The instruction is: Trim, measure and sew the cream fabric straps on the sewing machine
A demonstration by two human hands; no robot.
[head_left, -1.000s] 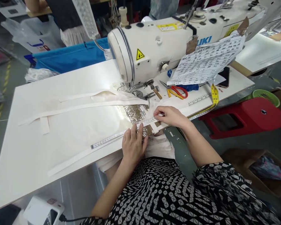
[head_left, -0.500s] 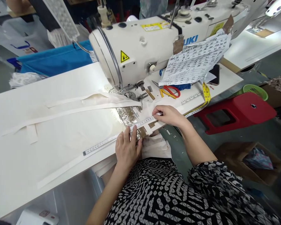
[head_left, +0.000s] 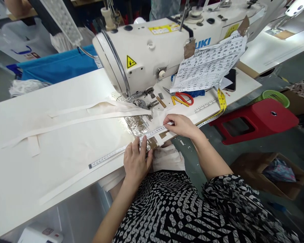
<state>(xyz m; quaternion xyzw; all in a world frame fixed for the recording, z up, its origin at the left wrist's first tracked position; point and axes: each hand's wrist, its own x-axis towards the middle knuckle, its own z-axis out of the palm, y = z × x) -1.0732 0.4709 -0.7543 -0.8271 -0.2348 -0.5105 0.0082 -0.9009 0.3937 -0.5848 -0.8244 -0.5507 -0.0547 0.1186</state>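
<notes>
A white tape measure point(head_left: 107, 157) runs along the front edge of the sewing table, its metal end at the left; it crosses a pale cream fabric piece point(head_left: 73, 135). My left hand point(head_left: 136, 162) lies on the tape with fingers stretched out, pressing it flat near the shiny taped patch of the table. Farther right, my right hand point(head_left: 178, 125) pinches the tape between thumb and forefinger. Beyond my right hand the tape continues to the right and loops up, showing a yellow side. One fabric end lies just in front of the needle area of the sewing machine point(head_left: 142, 54).
Scissors with red and yellow handles point(head_left: 183, 99) lie behind my right hand. A handwritten sheet point(head_left: 210, 64) hangs from the machine, with a phone point(head_left: 230, 81) beside it. A red stool point(head_left: 258, 118) and a cardboard box point(head_left: 268, 175) are at the right.
Both hands keep their places on the tape measure. The whole view has shifted very slightly; nothing else has visibly moved.
</notes>
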